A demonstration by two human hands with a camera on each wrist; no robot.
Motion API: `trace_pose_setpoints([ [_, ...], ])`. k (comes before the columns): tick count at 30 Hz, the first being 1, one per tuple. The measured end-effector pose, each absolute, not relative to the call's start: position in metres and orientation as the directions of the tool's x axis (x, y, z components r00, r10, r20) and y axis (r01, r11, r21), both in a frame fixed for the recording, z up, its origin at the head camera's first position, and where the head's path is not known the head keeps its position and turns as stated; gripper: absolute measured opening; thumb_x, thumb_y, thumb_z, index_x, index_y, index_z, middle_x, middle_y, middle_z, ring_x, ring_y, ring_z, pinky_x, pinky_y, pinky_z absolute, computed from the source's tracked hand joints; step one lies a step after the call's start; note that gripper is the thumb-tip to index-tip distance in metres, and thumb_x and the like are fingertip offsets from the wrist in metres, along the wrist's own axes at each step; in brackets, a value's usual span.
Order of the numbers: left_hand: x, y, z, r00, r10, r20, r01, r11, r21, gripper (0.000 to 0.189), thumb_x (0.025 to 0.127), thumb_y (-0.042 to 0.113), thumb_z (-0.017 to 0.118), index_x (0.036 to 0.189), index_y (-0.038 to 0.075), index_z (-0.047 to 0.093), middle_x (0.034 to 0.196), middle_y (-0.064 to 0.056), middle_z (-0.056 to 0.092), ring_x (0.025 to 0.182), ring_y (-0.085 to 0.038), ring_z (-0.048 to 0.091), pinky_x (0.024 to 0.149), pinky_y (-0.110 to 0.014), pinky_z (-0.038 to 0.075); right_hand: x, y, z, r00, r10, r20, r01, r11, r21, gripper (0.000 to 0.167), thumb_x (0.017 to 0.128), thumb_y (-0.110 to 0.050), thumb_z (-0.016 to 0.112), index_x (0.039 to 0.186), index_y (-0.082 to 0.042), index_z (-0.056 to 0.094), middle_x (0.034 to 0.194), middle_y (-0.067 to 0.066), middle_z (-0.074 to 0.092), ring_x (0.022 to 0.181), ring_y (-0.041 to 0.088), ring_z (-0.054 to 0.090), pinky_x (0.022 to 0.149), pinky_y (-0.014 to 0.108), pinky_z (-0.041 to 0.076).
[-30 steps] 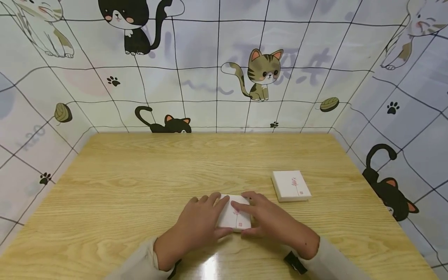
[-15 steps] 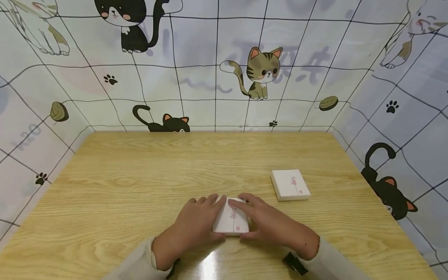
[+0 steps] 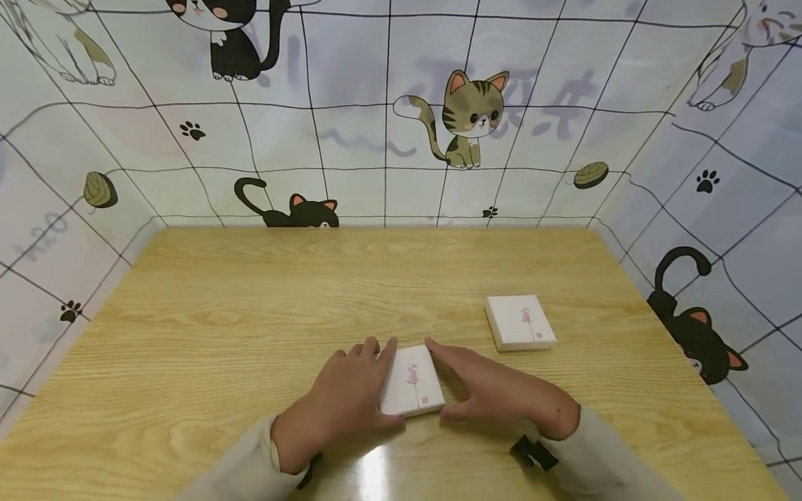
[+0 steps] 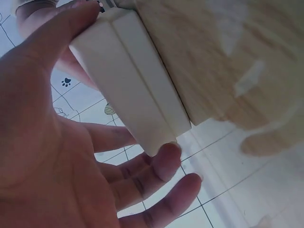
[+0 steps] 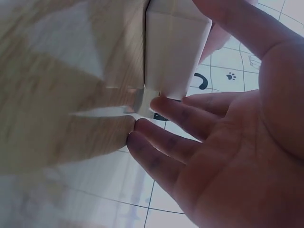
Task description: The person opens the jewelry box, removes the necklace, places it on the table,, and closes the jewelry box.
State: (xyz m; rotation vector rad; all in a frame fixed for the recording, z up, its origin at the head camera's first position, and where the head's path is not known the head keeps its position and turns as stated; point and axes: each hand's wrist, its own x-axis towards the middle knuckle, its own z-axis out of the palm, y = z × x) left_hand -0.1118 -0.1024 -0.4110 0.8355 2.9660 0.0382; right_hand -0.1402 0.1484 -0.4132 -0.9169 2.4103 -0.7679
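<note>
Cat-print walls (image 3: 351,83), wooden table (image 3: 313,292), both hands (image 3: 351,386) (image 3: 495,386), wide grip holding nearer white box (image 3: 409,390)

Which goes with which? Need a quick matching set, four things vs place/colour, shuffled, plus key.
Things:
1. near box
2. far box
3. table
4. striped cat

Place or colour:
A. printed on the back wall
B. yellowish wood grain
C. white, between the left grip and right grip
D. white, apart from both grips

Pairs: 1-C, 2-D, 3-B, 4-A
</note>
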Motion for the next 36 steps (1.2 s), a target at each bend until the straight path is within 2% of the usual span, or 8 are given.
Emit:
trace_pose_setpoints([
  [9, -0.109, -0.102, -0.415, -0.849, 0.517, -0.109, 0.506, 0.855, 0.118, 0.105, 0.072, 0.075, 0.07, 0.148, 0.01, 0.041, 0.13, -0.012, 0.062, 0.118, -0.03, 0.06, 0.088, -0.05, 0.051, -0.133, 0.147, -0.414, -0.678, -0.685, -0.266, -0.398, 0.647, -0.65, 0.106, 0.084, -0.03, 0.082, 0.161, -0.008, 0.012, 0.166, 0.01, 0.02, 0.152, 0.027, 0.022, 0.121, 0.05, 0.025],
  [15, -0.109, -0.102, -0.418, -0.832, 0.537, -0.141, 0.53, 0.844, 0.087, 0.109, 0.073, 0.075, 0.07, 0.156, 0.015, 0.032, 0.135, -0.011, 0.06, 0.123, -0.031, 0.058, 0.09, -0.05, 0.052, -0.129, 0.147, -0.414, -0.679, -0.679, -0.278, -0.4, 0.66, -0.636, 0.107, 0.084, -0.033, 0.081, 0.161, -0.009, 0.011, 0.165, 0.017, 0.021, 0.152, 0.032, 0.022, 0.12, 0.053, 0.024],
  [19, -0.111, -0.103, -0.416, -0.832, 0.541, -0.122, 0.534, 0.841, 0.085, 0.108, 0.073, 0.073, 0.071, 0.155, 0.015, 0.033, 0.134, -0.012, 0.06, 0.121, -0.032, 0.06, 0.091, -0.05, 0.053, -0.131, 0.147, -0.412, -0.679, -0.681, -0.275, -0.403, 0.658, -0.636, 0.106, 0.085, -0.033, 0.08, 0.161, -0.009, 0.011, 0.165, 0.015, 0.021, 0.152, 0.031, 0.022, 0.12, 0.051, 0.025],
  [25, -0.112, -0.106, -0.413, -0.836, 0.544, -0.075, 0.53, 0.835, 0.144, 0.104, 0.072, 0.07, 0.074, 0.152, 0.015, 0.038, 0.13, -0.009, 0.061, 0.116, -0.029, 0.061, 0.087, -0.046, 0.054, -0.138, 0.147, -0.412, -0.672, -0.698, -0.247, -0.41, 0.628, -0.661, 0.104, 0.086, -0.035, 0.079, 0.16, -0.006, 0.013, 0.165, 0.011, 0.022, 0.151, 0.029, 0.025, 0.12, 0.05, 0.027],
  [30, -0.114, -0.108, -0.412, -0.837, 0.547, -0.021, 0.54, 0.831, 0.135, 0.102, 0.071, 0.071, 0.073, 0.151, 0.018, 0.039, 0.127, -0.005, 0.062, 0.11, -0.025, 0.061, 0.08, -0.043, 0.054, -0.144, 0.15, -0.413, -0.678, -0.692, -0.249, -0.362, 0.609, -0.706, 0.106, 0.085, -0.038, 0.079, 0.161, -0.008, 0.012, 0.165, 0.006, 0.025, 0.152, 0.022, 0.024, 0.121, 0.049, 0.025],
  [36, -0.118, -0.106, -0.409, -0.838, 0.542, 0.059, 0.544, 0.825, 0.154, 0.101, 0.07, 0.071, 0.072, 0.151, 0.021, 0.038, 0.124, 0.0, 0.061, 0.101, -0.018, 0.06, 0.072, -0.034, 0.05, -0.148, 0.154, -0.418, -0.693, -0.689, -0.212, -0.332, 0.567, -0.754, 0.111, 0.082, -0.036, 0.083, 0.161, -0.006, 0.011, 0.164, 0.007, 0.027, 0.151, 0.018, 0.023, 0.122, 0.048, 0.022],
])
